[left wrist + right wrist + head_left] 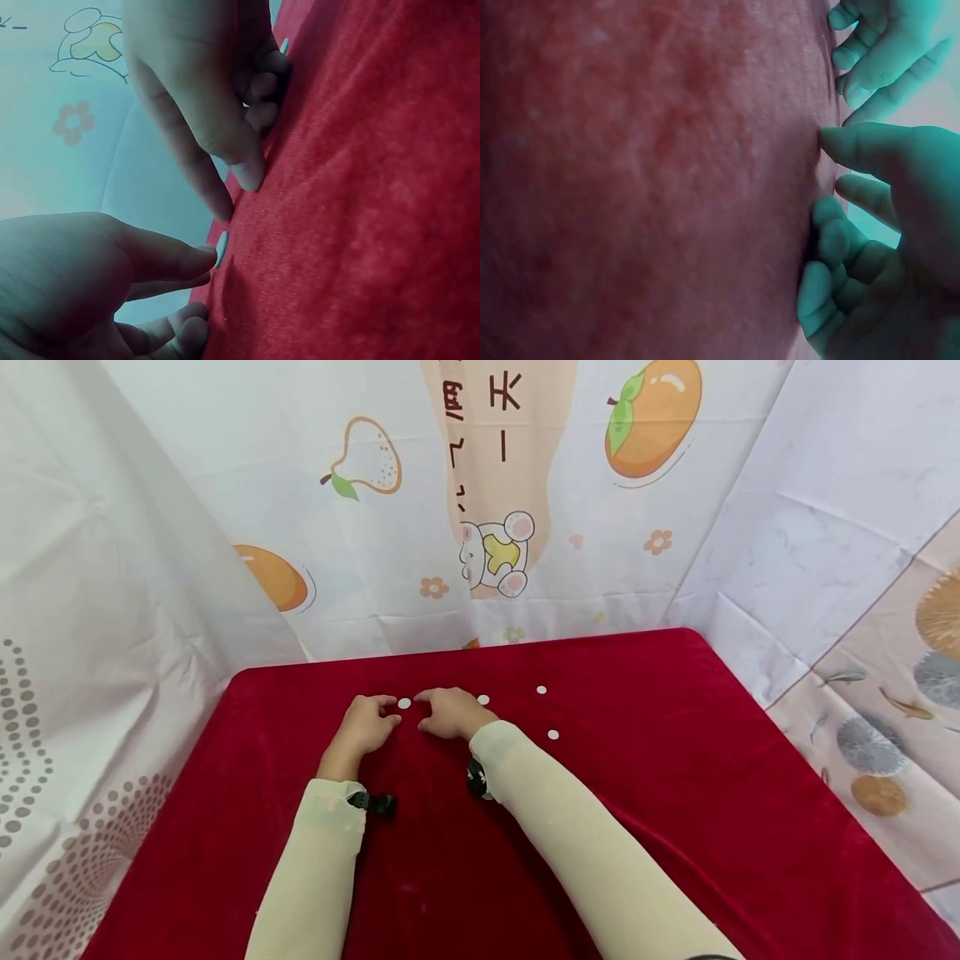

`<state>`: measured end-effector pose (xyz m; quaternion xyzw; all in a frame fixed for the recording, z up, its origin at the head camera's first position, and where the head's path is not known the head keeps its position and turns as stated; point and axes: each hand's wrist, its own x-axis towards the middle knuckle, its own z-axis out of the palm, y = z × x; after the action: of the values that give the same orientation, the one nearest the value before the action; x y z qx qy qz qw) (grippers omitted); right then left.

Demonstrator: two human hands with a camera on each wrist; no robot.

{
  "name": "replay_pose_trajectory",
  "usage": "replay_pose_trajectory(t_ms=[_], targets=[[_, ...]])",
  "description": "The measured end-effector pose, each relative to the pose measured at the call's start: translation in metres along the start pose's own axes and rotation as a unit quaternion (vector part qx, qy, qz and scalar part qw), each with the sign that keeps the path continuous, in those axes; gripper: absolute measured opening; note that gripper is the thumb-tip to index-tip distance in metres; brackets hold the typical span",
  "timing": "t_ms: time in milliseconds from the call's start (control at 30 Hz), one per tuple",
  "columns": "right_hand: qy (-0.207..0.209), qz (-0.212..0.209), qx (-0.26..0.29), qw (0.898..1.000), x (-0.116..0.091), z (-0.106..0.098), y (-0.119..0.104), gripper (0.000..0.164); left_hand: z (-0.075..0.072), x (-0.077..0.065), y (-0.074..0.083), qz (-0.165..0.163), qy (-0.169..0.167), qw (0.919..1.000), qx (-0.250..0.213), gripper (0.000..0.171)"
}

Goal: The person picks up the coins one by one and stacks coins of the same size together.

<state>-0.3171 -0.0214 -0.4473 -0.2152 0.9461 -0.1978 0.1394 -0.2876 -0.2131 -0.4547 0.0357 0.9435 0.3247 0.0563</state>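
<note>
A small flat white disc (pixel 404 703) lies on the red cloth between the two hands. My left hand (pixel 365 724) is just to its left, with thumb and forefinger stretched toward it. In the left wrist view a fingertip of that hand (pixel 97 274) is right beside the disc (pixel 221 249); contact is hard to tell. On the other side is my right hand (pixel 452 712), its thumb and forefinger apart with nothing between them. The right wrist view has its fingers (pixel 859 148) low over the cloth, the remaining ones loosely curled.
A second white disc (pixel 483 699) sits just behind the right hand. Farther right are two more discs, one toward the back (pixel 542 690) and one nearer (pixel 553 735). Red cloth (pixel 675 760) covers the table, and printed curtains (pixel 600 560) hang round its back and sides.
</note>
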Motion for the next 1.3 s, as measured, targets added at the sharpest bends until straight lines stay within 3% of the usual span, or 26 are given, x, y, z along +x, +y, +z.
replay_pose_trajectory(t_ms=[267, 733, 1067, 1300], targets=[[0.001, 0.006, -0.023, 1.0, 0.0036, 0.0075, -0.0024, 0.055, 0.0024, 0.0024, -0.0004, 0.005, 0.001, 0.9999, 0.01, 0.046], [0.007, 0.0, -0.014, 1.0, 0.0008, 0.0061, -0.0033, 0.051, 0.0027, 0.0008, -0.0021, 0.01, 0.014, 0.9998, 0.005, 0.039], [0.009, 0.001, -0.008, 1.0, 0.0015, 0.0048, -0.001, 0.047, 0.0009, 0.0025, -0.0015, -0.02, 0.012, 0.9997, -0.007, 0.044], [0.009, 0.001, -0.011, 1.0, 0.0011, 0.0061, -0.0008, 0.046, 0.0009, 0.0021, -0.0022, -0.022, 0.011, 0.9996, -0.013, 0.037]])
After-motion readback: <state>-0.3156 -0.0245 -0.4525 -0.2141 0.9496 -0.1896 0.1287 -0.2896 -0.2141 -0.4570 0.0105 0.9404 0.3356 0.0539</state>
